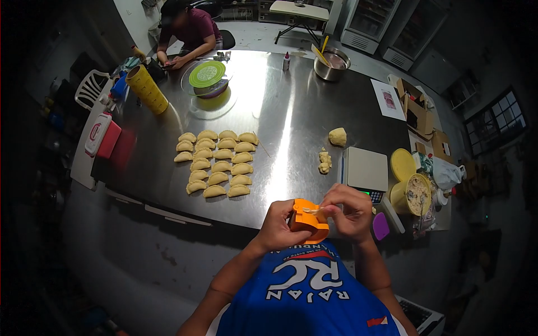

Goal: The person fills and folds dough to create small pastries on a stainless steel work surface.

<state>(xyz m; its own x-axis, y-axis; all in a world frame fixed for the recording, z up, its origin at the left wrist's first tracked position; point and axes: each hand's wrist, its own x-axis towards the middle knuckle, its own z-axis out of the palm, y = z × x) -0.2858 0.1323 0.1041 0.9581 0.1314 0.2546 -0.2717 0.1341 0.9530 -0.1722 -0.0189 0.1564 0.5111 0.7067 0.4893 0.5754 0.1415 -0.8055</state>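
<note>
My left hand (278, 225) grips an orange dumpling press (311, 218) in front of my chest, close to the table's near edge. At the press, the fingers of my right hand (348, 213) are pinched on a thin pale strip (314, 210) that looks like dough. Rows of crimped half-moon dumplings (222, 166) lie on the steel table to the left. Beyond my right hand are a ball of dough (337, 136) and several small dough pieces (324, 161). A digital scale (365, 168) with a lit green display stands right by that hand.
A yellow tub of filling (399, 197) and a purple scraper (381, 226) are at the right edge. Farther back stand a steel pot (332, 71), a green-lidded bowl (207, 74) and a yellow roll (147, 89). A seated person (193, 31) is at the far left.
</note>
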